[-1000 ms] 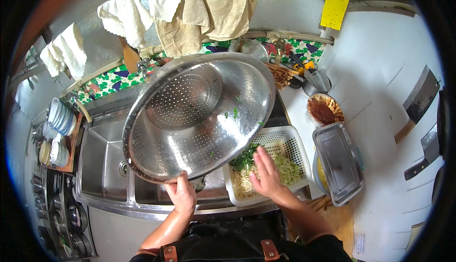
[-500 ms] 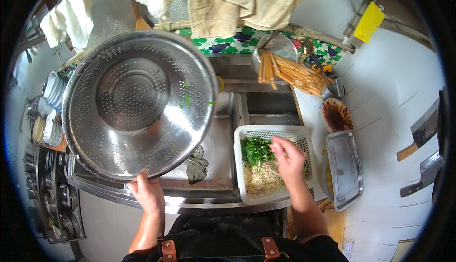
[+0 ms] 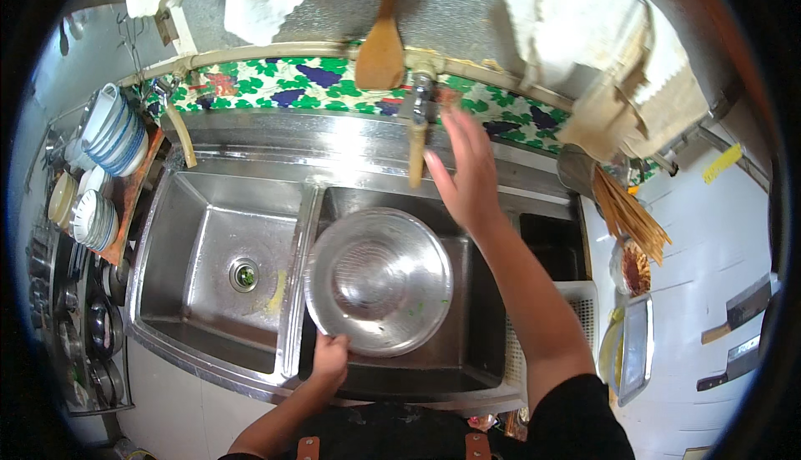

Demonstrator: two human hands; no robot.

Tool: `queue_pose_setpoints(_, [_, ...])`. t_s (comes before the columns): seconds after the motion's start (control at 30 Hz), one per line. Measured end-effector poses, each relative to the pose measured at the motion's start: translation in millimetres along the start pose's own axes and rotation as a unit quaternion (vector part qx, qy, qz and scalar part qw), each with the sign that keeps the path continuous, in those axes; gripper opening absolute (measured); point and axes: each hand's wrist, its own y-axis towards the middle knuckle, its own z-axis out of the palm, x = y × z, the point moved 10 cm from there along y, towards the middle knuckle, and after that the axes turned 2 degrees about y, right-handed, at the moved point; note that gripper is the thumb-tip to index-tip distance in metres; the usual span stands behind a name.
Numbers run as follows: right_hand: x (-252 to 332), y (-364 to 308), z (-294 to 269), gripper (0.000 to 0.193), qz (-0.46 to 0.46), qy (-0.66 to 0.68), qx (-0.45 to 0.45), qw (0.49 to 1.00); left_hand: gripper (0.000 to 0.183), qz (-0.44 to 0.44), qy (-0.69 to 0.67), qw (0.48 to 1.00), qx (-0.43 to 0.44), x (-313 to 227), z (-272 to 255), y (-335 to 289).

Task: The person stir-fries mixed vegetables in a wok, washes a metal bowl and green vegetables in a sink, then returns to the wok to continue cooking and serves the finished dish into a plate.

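Observation:
A shiny metal colander (image 3: 380,301), tilted, sits in or just over the right-hand big sink basin (image 3: 480,326), with a few green bits on its inside. My left hand (image 3: 330,360) grips its near rim, fingers closed. Up at the back wall, my right hand (image 3: 469,168) is raised beside a tap (image 3: 421,101) with a yellowish hose on its spout. Thumb and fingers are apart, and nothing shows between them. Whether the fingertips touch the tap I cannot tell. A white plastic basket (image 3: 584,297) is partly hidden behind my right forearm.
The left basin (image 3: 242,235) has green scraps in its drain. A second hosed tap (image 3: 179,130) stands at the far left. Stacked bowls (image 3: 117,139) sit on a left shelf. A wooden spatula (image 3: 381,55) hangs over the sink. Chopsticks (image 3: 630,209) and cleavers (image 3: 747,301) are at right.
The colander has moved down and right into the right-hand big basin, still in my left hand. My right hand has left the vegetables in the basket and reached up to the tap. The view has shifted left.

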Motion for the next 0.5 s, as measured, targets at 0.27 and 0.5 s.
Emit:
queue_pose_setpoints(0.27, [-59.6,54.0,45.2,0.041,0.066,0.194,-0.152,0.967,0.048,-0.133,-0.051,0.987,0.076,2.0,38.1,71.2])
queue_pose_setpoints(0.5, [-157.8,-132.9,131.1,0.023,0.525,0.331,-0.135,0.772,0.048,-0.155,-0.038,0.982,0.106,-1.7,45.1,103.0])
